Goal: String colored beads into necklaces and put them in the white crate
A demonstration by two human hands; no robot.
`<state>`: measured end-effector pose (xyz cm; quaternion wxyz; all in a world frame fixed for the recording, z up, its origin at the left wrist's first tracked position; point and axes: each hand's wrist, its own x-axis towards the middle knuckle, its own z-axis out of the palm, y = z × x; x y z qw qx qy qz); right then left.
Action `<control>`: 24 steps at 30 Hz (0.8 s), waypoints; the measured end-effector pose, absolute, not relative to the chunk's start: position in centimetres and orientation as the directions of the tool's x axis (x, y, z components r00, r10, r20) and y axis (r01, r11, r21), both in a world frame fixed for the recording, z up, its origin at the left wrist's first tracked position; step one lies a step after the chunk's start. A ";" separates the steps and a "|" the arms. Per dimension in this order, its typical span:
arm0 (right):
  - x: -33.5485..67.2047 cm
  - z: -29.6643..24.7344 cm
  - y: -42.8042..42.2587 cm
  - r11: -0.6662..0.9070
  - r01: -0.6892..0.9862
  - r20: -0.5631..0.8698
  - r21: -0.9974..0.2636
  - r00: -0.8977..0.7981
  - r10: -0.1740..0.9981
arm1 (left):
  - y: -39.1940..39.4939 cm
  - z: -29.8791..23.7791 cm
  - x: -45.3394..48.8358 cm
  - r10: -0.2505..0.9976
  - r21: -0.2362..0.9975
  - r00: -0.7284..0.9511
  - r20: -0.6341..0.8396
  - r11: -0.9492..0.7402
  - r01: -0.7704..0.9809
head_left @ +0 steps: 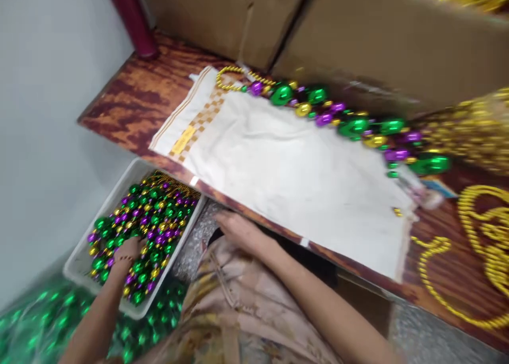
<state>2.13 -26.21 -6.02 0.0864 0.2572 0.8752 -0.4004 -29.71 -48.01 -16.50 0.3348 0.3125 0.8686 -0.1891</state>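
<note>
The fingers of the left hand (133, 247) are sunk among strings of green, purple and gold beads (159, 215), so I cannot tell whether they are clamped on any; a thin bracelet (125, 258) circles that wrist. The beads fill most of a white bin (71, 266), which sits beside the near edge of the bench (119, 98), toward its left corner. The right hand (240, 231) lies over the lap just beside that same edge, its fingers blurred but stretched out.

On the bench, a white cloth (286, 173) reaches to the near edge, its checked band toward the left end. 1 garland (356, 125) of large and small beads in the same 3 colours lies along the cloth's far side, with a gold loop (228, 80) at its left end. Gold strings (429, 279) lie loose at the bench's right end, with more gold beads (473, 133) heaped behind them.

A dark red pole (133, 19) stands by the far left corner; cardboard boxes (382, 45) line the far edge. Green beads (43, 321) lie below the bin.
</note>
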 end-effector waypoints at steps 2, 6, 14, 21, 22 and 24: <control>3.2 -4.7 -26.2 0.548 0.479 -0.308 -0.686 -0.873 0.378 | -44.2 -14.9 -28.2 0.551 -0.001 -0.654 -0.518 0.764 0.645; 6.4 -1.6 -25.7 0.460 0.364 -0.140 -0.810 -0.882 0.450 | -35.6 -9.4 -22.6 0.708 0.564 -0.662 0.245 0.452 0.691; 18.4 1.3 -23.0 -0.039 0.256 -0.163 -0.966 -0.483 0.860 | -17.6 -1.2 -4.6 0.908 0.592 0.030 0.418 -0.297 0.749; 28.6 -0.9 -21.4 -0.079 0.472 -0.147 -0.878 -0.108 0.983 | -10.0 -2.8 1.5 0.945 0.291 0.252 0.210 -0.306 0.906; 29.2 -1.2 -21.3 -0.083 0.479 -0.145 -0.874 -0.094 0.985 | -9.0 -2.5 0.3 0.956 0.233 0.196 0.218 -0.246 0.941; 29.7 -1.7 -21.2 -0.081 0.486 -0.143 -0.870 -0.092 0.985 | -7.0 -1.4 -3.1 0.965 0.144 0.084 0.250 -0.123 0.982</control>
